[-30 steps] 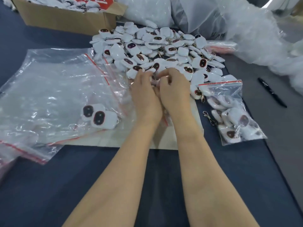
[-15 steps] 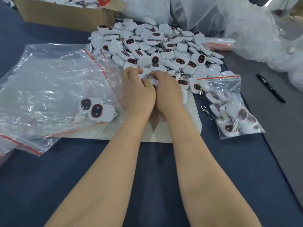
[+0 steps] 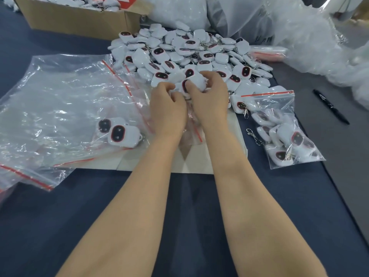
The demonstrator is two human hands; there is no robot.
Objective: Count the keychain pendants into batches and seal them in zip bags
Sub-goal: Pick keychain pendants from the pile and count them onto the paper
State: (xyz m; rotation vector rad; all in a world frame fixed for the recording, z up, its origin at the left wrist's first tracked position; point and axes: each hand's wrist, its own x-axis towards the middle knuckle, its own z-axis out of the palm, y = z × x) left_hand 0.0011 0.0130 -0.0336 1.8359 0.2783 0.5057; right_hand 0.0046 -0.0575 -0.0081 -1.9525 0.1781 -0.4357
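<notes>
While apparently in fingers (image 3: 214,77), pendants (image 3: 185,85) half-hidden.

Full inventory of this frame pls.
plastic keychain pendants: large heap, white with dark red-rimmed faces, far centre
loose pendant pair: two, white, among the bags at left
plastic zip bags: several, clear with red strips, left
filled zip bag: one, clear, right of hands
cardboard box: one, brown, far left
marker pen: one, black, far right
table cover: one, dark blue, underneath
left hand, right hand: two, bare, both gripping pendants at heap's near edge
</notes>
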